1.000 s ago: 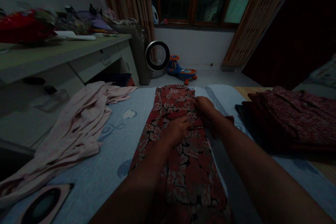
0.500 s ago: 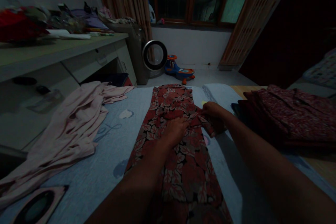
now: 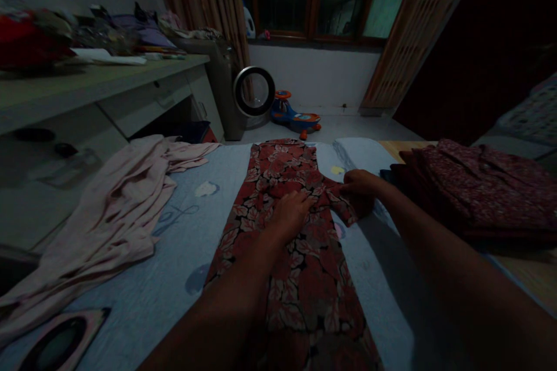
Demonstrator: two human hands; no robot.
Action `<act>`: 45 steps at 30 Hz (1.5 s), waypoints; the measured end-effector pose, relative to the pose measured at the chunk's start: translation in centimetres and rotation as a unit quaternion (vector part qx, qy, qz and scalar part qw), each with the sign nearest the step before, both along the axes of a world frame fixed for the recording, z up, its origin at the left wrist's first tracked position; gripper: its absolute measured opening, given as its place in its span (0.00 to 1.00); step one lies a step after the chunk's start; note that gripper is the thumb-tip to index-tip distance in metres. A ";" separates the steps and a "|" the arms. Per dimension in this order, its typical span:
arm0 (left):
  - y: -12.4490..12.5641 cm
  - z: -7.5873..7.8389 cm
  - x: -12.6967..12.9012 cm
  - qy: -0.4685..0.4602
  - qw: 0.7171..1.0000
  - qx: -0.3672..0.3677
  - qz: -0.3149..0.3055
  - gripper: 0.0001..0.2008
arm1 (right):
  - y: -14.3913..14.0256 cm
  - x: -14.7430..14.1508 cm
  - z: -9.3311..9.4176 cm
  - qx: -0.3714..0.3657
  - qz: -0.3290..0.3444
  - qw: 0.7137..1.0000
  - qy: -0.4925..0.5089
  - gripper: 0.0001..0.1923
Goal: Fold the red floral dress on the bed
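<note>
A long red dress (image 3: 300, 278) with a leaf pattern lies lengthwise on a light blue bed cover (image 3: 174, 266). My left hand (image 3: 290, 214) rests flat on its upper part, fingers stretched out. At the right side, my right hand (image 3: 361, 182) is closed on the dress's short sleeve, which spreads out over the cover. The fingertips of that hand are partly hidden. The lower end of the dress runs out of view between my forearms.
Left lies a crumpled pale pink garment (image 3: 117, 203), with a flat dark-centred item (image 3: 58, 342) below it. A stack of folded dark red clothes (image 3: 491, 185) stands at right. Beyond the bed are a desk (image 3: 108, 78), a washing machine's open round door (image 3: 255, 91) and a blue-orange ride-on toy (image 3: 296, 116).
My right hand has shifted slightly to the right with the sleeve, which now lies more spread out. The left hand stays on the dress.
</note>
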State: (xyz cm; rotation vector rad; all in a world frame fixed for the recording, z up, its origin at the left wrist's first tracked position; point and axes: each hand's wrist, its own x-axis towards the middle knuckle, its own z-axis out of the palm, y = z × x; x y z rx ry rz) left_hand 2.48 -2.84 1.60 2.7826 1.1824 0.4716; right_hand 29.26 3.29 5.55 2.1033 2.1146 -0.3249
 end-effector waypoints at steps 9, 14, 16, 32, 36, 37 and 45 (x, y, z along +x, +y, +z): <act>0.6 -1.0 0.3 -0.030 0.999 -0.023 0.017 0.13 | -9.0 -3.3 0.2 0.075 0.071 0.994 -0.022 0.12; 0.6 -0.9 0.1 -0.034 0.999 -0.015 0.026 0.12 | -10.5 -1.6 0.8 0.070 -0.028 0.993 0.086 0.08; 0.5 -0.8 0.0 -0.039 0.998 -0.027 0.038 0.11 | -10.6 -0.1 1.4 0.106 -0.060 0.983 0.141 0.10; 0.7 -1.7 0.1 -0.066 0.997 -0.036 0.006 0.20 | -15.4 -4.0 -0.3 0.145 0.023 0.989 0.017 0.13; 0.6 -1.5 0.1 -0.069 0.997 -0.030 0.007 0.20 | -15.6 -4.4 -1.3 0.189 0.077 0.978 -0.030 0.18; 0.5 -1.3 0.1 -0.067 0.997 -0.030 0.009 0.19 | -15.6 -4.5 -1.4 0.203 0.079 0.975 -0.043 0.18; 0.4 -0.9 0.2 -0.060 0.997 -0.038 0.014 0.16 | -16.5 -3.8 -3.0 0.321 0.129 0.937 -0.054 0.11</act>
